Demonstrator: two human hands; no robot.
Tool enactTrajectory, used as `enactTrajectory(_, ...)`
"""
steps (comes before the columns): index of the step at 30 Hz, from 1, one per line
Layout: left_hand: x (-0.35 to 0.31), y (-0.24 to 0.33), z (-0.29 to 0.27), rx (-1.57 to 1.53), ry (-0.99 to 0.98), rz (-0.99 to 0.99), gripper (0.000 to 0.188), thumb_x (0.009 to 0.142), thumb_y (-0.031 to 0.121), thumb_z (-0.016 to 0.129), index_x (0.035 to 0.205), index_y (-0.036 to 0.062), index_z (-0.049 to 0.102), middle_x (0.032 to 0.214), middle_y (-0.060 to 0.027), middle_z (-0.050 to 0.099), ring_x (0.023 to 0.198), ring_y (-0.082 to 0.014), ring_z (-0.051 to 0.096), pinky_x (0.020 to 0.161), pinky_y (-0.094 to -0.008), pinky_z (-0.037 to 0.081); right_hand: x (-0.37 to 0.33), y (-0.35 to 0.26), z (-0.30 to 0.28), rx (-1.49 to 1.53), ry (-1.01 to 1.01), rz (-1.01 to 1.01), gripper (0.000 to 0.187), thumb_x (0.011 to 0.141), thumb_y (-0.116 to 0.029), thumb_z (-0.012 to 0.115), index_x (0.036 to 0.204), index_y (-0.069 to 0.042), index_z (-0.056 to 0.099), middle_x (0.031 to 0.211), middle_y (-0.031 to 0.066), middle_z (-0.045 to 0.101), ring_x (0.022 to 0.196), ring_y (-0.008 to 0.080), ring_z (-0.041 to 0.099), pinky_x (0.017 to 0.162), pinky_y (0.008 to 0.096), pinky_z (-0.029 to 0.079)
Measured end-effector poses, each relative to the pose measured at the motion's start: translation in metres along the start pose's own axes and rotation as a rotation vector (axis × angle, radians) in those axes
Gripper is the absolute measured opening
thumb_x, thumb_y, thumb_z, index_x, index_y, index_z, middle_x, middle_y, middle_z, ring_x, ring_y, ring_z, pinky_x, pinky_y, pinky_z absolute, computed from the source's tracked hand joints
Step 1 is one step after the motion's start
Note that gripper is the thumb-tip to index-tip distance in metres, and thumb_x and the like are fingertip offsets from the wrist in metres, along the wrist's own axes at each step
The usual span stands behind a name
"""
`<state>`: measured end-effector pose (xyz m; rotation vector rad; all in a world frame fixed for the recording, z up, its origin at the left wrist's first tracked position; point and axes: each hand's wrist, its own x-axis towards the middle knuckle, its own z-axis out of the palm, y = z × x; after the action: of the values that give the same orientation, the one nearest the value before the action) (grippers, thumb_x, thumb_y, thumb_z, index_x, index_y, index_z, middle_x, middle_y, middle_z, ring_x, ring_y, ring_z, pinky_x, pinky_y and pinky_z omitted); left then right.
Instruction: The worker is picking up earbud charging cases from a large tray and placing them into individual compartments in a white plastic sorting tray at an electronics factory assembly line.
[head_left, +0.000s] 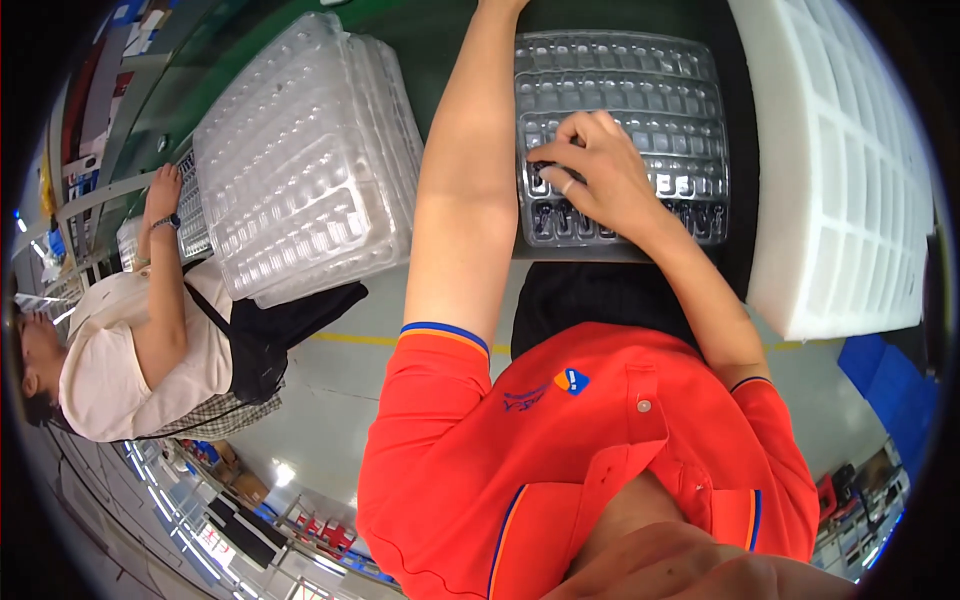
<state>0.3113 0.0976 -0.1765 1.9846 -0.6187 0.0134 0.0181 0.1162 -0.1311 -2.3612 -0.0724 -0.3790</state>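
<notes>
A clear plastic blister tray [620, 70] with rows of small pockets lies on a dark surface ahead of me. Several pockets in its near rows hold small black parts [560, 215]. My right hand [595, 170] rests on the tray's middle, with its fingertips pinched on one small black part [541, 170] at the tray's left side. My left forearm [465, 170] stretches along the tray's left edge and runs off the top of the picture, so that hand is hidden. My orange shirt [560, 450] fills the lower middle.
A tall stack of empty clear trays [300, 150] stands to the left on a green surface. A white foam grid tray [840, 160] lies to the right. At far left a co-worker in a pale shirt [110, 370] has a hand [162, 190] at another tray.
</notes>
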Motion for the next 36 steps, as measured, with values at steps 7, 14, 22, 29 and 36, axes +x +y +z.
enactTrajectory(7, 0.050, -0.049, -0.001, 0.176, -0.026, 0.168, 0.023, 0.085, 0.019, 0.069, 0.106, 0.0104, 0.071, 0.097, -0.0151, 0.071, 0.095, -0.0325, 0.067, 0.087, -0.0404, 0.052, 0.000, -0.005, 0.003, -0.044, 0.083, -0.037, 0.027, 0.077, -0.013, 0.076, 0.105, -0.015, 0.075, 0.102, 0.0040, 0.060, 0.097, 0.0259, 0.055, 0.083, 0.0387, 0.046)
enactTrajectory(14, 0.036, -0.022, 0.004, 0.332, 0.172, 0.237, 0.042, 0.079, 0.020, 0.073, 0.120, 0.0094, 0.065, 0.109, -0.0233, 0.064, 0.109, -0.0400, 0.058, 0.097, -0.0454, 0.047, -0.018, 0.003, -0.010, -0.148, 0.187, -0.154, 0.027, 0.075, -0.010, 0.075, 0.103, -0.012, 0.074, 0.109, 0.0076, 0.061, 0.102, 0.0306, 0.058, 0.085, 0.0425, 0.047)
enactTrajectory(22, -0.095, 0.225, 0.007, -0.378, -0.388, 0.519, 0.021, 0.091, 0.013, 0.070, 0.108, 0.0009, 0.071, 0.096, -0.0027, 0.071, 0.088, -0.0101, 0.064, 0.081, -0.0246, 0.051, -0.109, -0.073, -0.205, -0.475, 0.481, -0.090, 0.014, 0.082, -0.002, 0.070, 0.095, -0.003, 0.071, 0.092, 0.0104, 0.069, 0.084, 0.0236, 0.068, 0.079, 0.0349, 0.054)
enactTrajectory(29, -0.144, 0.300, 0.135, -0.129, -0.568, 1.025, 0.017, 0.089, 0.014, 0.063, 0.100, 0.0033, 0.070, 0.095, -0.0134, 0.068, 0.090, -0.0310, 0.065, 0.080, -0.0396, 0.052, -0.128, 0.045, -0.297, -0.923, 0.182, 0.546, 0.015, 0.083, -0.012, 0.065, 0.096, -0.007, 0.073, 0.091, 0.0118, 0.069, 0.081, 0.0323, 0.066, 0.073, 0.0431, 0.053)
enactTrajectory(36, -0.146, 0.305, 0.127, -0.373, -0.605, 0.746, 0.016, 0.089, 0.013, 0.065, 0.100, 0.0022, 0.069, 0.089, -0.0112, 0.068, 0.079, -0.0229, 0.065, 0.073, -0.0331, 0.053, -0.117, 0.062, -0.307, -0.886, -0.024, 0.689, 0.018, 0.077, -0.014, 0.072, 0.092, -0.005, 0.071, 0.095, 0.0158, 0.066, 0.087, 0.0366, 0.065, 0.074, 0.0431, 0.051)
